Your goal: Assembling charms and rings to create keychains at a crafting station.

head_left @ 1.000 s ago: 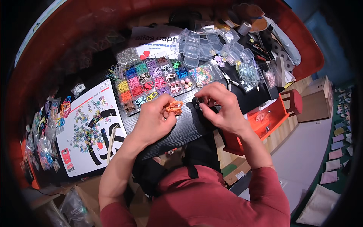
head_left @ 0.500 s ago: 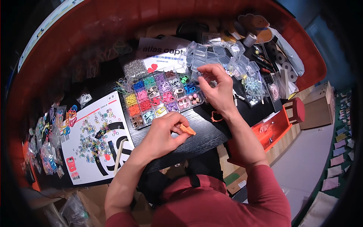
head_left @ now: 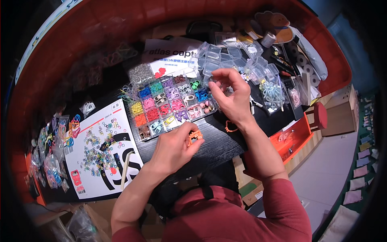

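Left hand (head_left: 174, 146) pinches a small orange piece (head_left: 195, 136) between thumb and fingers, over the dark counter (head_left: 219, 148), near the clear divided box (head_left: 147, 138). Right hand (head_left: 234, 99) curled, thumb and forefinger narrowly spaced; cannot tell whether it grips anything. Orange loop (head_left: 227, 128) beside right wrist.

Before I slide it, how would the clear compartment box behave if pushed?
The compartment box is probably stiff, given its straight plastic walls; being wide and flat, it seems unlikely to tip. Its small loose pieces might shift.
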The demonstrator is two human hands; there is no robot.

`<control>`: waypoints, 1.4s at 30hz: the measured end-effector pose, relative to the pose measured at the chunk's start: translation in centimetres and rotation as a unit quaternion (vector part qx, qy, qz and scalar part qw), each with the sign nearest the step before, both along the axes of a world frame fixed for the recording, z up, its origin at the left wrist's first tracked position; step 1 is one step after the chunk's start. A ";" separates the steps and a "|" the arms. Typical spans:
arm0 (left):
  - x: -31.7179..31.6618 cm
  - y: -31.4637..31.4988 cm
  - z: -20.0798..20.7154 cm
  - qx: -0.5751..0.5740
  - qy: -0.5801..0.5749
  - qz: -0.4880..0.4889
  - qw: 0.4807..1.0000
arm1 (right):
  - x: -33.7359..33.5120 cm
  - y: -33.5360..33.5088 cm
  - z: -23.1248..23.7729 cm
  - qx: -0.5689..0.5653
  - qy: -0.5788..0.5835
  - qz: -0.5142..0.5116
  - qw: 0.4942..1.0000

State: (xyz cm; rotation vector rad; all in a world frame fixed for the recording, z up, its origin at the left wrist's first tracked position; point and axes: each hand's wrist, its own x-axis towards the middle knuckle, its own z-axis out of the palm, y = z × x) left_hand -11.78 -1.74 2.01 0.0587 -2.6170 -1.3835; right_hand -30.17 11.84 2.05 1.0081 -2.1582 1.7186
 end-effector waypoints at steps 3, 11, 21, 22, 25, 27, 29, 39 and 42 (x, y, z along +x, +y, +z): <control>0.0 0.1 -0.6 -0.091 0.080 0.027 0.992 | 0.1 0.4 -0.2 0.003 0.044 0.021 0.999; 0.4 -0.5 -0.5 -0.108 0.081 0.038 0.990 | 2.4 2.4 2.3 0.044 0.163 0.059 0.984; 0.1 -0.6 -0.6 -0.085 0.132 0.043 0.987 | 6.7 4.3 -0.6 0.177 0.238 0.078 0.952; 0.1 -0.7 -0.5 -0.086 0.131 0.041 0.987 | 6.6 4.3 -0.7 0.167 0.232 0.072 0.956; 0.1 -0.5 -0.1 -0.054 0.088 0.038 0.994 | 6.4 4.5 -1.2 0.148 0.220 0.059 0.962; 0.0 -0.3 -0.3 -0.028 0.088 0.037 0.995 | 6.6 4.8 -1.1 0.113 0.217 0.023 0.969; -0.1 -0.3 -0.7 -0.016 0.091 0.029 0.995 | 6.5 5.3 -0.8 0.079 0.215 -0.017 0.973; 0.2 -0.3 0.0 -0.019 0.102 -0.028 0.994 | 3.5 13.1 0.0 0.019 -0.110 -0.150 0.982; 0.3 -0.3 -0.3 -0.051 0.112 -0.013 0.992 | 5.8 12.8 1.8 0.113 -0.045 -0.070 0.990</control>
